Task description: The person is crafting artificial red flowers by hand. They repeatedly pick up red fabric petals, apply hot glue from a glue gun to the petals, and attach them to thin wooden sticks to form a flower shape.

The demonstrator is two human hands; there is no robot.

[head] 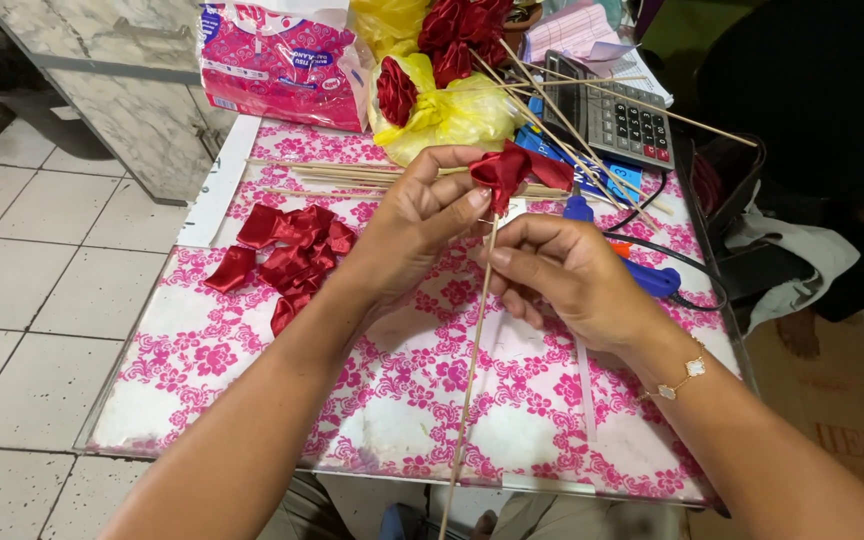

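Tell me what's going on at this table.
A person is working a red ribbon piece onto the top of a thin wooden stick. The left hand pinches the ribbon and the right hand holds the stick just below it. Folded red ribbon petals lie on the pink floral table.

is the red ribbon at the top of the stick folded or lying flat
Folded. The red ribbon piece is bunched at the tip of the thin stick, pinched by the left hand.
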